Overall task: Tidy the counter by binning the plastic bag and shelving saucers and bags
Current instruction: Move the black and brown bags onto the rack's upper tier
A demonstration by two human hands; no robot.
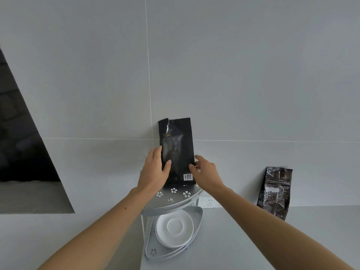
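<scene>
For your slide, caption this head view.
Both hands stand a black bag on the shelf above saucers.

We see a matt black foil bag [176, 149], a crinkled glossy dark bag [275, 193], smooth glazed white saucers [174, 228] and a satin silver metal shelf [171, 199] punched with flowers. The desk [233, 240] and wall tiles [233, 75] look smooth, matt grey.

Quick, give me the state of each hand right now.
Left hand: closed on the black bag standing on the top shelf.
Right hand: gripping the same bag's right edge.
</scene>
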